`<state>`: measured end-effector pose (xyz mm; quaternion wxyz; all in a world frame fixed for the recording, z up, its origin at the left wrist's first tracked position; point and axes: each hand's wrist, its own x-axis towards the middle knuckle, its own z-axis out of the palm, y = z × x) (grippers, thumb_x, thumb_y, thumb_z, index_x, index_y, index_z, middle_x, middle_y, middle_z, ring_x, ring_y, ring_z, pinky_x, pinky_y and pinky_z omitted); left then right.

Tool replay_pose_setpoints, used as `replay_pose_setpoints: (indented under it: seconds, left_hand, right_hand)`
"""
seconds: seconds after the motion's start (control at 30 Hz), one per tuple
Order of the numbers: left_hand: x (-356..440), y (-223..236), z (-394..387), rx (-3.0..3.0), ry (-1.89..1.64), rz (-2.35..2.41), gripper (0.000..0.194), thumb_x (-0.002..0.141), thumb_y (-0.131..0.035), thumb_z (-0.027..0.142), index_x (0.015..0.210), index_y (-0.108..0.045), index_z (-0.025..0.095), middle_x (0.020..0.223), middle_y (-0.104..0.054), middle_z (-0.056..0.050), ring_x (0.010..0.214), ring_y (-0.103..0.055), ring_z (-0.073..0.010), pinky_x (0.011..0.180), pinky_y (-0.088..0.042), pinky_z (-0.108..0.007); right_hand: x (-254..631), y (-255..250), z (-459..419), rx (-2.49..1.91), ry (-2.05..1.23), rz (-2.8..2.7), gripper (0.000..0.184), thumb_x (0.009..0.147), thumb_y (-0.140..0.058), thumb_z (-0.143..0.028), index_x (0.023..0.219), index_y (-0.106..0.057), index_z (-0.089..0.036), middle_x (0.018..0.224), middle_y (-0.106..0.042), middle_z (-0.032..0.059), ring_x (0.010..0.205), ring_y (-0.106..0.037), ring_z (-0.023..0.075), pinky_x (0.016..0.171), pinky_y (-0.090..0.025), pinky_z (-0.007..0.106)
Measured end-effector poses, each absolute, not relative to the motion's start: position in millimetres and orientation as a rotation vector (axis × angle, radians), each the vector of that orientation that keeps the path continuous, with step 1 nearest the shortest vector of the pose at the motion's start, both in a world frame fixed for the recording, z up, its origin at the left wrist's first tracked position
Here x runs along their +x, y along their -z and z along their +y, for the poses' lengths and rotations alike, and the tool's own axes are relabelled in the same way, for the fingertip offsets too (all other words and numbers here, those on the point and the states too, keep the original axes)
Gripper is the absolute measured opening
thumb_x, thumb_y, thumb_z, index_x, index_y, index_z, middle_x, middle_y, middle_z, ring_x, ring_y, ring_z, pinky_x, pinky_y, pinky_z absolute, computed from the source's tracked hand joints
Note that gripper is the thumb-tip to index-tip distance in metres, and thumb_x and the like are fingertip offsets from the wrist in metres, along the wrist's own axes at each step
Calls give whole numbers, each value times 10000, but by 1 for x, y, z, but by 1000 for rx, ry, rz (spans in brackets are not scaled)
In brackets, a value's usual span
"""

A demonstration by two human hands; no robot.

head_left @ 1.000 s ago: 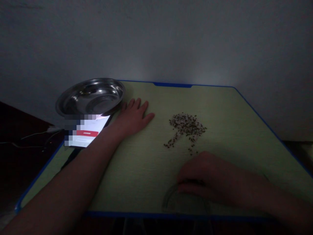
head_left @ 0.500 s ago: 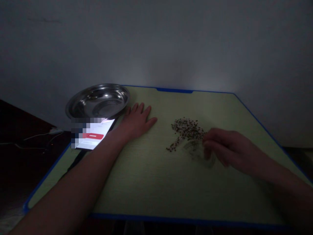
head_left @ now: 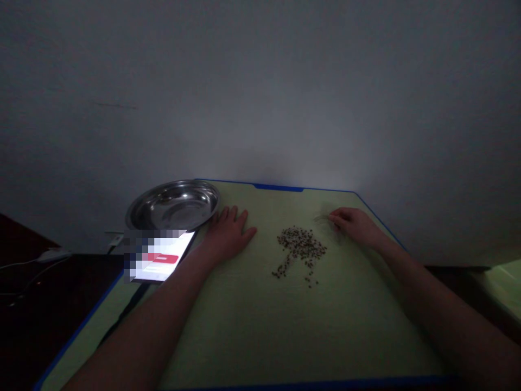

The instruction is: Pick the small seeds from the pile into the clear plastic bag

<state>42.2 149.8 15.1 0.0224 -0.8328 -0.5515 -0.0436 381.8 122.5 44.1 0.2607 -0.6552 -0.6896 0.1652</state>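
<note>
Two hands (head_left: 226,239) (head_left: 356,225) flank seeds (head_left: 300,243); one phone (head_left: 179,245) shows a red label (head_left: 167,259), unreadable.

Seemingly a home: dim plain wall (head_left: 260,108), small blue-edged table (head_left: 244,326), trailing white cables (head_left: 18,265).

A metal basin (head_left: 183,212) stands at the green desk's (head_left: 244,326) far left corner, a lit device (head_left: 163,266) by its left edge. Loose grains (head_left: 303,244) lie near the middle, the left hand (head_left: 226,236) flat to their left.
</note>
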Motion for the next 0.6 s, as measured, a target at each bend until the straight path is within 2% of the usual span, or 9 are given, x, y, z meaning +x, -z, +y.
replay_pose_setpoints:
  seconds: [0.1, 0.33, 0.6]
  left_hand:
    - [41, -14, 150, -2576, 144, -1704, 633, 953, -299, 529, 1441, -416, 144, 1514, -385, -204, 1394, -330, -379, 1096, -285, -543]
    - [42, -15, 149, -2583, 124, -1727, 644, 953, -292, 534, 1450, -403, 140, 1523, -376, -200, 1404, -324, -364, 1116, -262, -534]
    - [42, -18, 149, -2575, 97, -1724, 634, 957, -297, 532, 1455, -391, 153, 1533, -365, -189, 1409, -312, -371, 1106, -275, -540]
  right_hand:
    - [372, -39, 134, -1753, -471, -1929, 304, 803, -542, -401, 587, -577, -189, 535, -570, 0, 538, -489, 152, 563, -368, 294]
    - [341, -31, 132, -1647, -630, -2021, 291, 837, -513, -396, 759, -665, -160, 607, -614, 11, 574, -527, 154, 578, -410, 281]
    - [326, -43, 119, -1583, -703, -2089, 271, 868, -510, -353, 802, -677, -149, 651, -634, 24, 594, -539, 146, 568, -392, 269]
